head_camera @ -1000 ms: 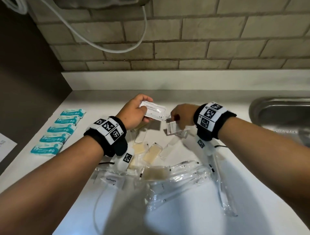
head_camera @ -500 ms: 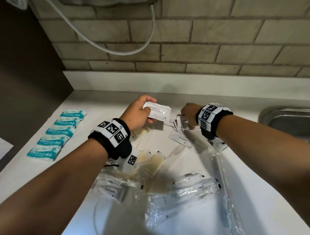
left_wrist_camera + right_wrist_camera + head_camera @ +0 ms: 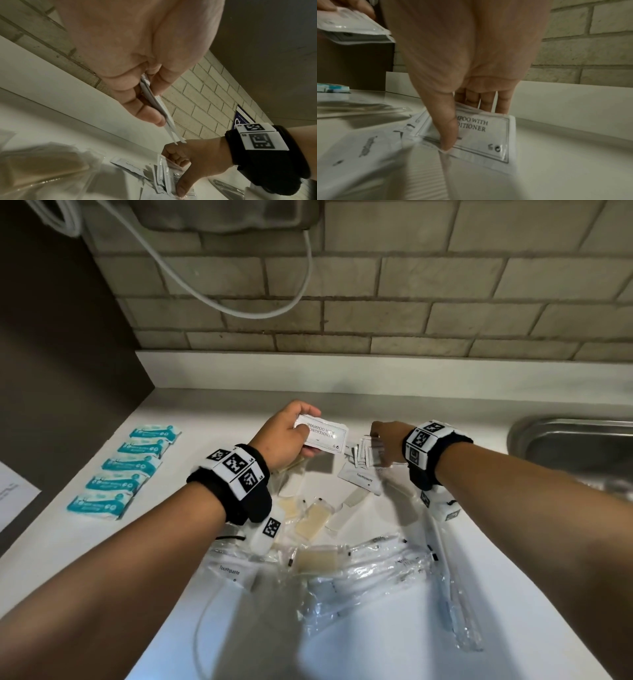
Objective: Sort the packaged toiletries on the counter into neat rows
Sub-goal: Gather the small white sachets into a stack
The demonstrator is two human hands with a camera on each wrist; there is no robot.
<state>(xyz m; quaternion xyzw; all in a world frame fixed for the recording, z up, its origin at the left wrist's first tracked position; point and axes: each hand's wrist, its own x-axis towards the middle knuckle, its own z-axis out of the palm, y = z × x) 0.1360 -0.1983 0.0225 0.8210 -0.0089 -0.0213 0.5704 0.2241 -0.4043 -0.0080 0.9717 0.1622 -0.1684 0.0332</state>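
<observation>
We are seeing white shampoo sachets [image 3: 322, 434] printed with dark lettering inside a thin dark border. The five soap packets [image 3: 125, 469] are showing teal with white. Black wristbands [image 3: 236, 484] are carrying white tags with black square-code patterns. The toothpaste sachet [image 3: 360, 480] is showing white, the counter [image 3: 85, 546] off-white, the brick wall [image 3: 445, 302] grey-beige, the sink [image 3: 568, 440] silver.

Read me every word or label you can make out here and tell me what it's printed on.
"SHAMPOO WITH CONDITIONER": sachets in the left hand.
"MPOO WITH ...DITIONER": sachet pinched by the right hand.
"Toothpaste": two packets.
Teal packs, blue sign: unreadable.
</observation>
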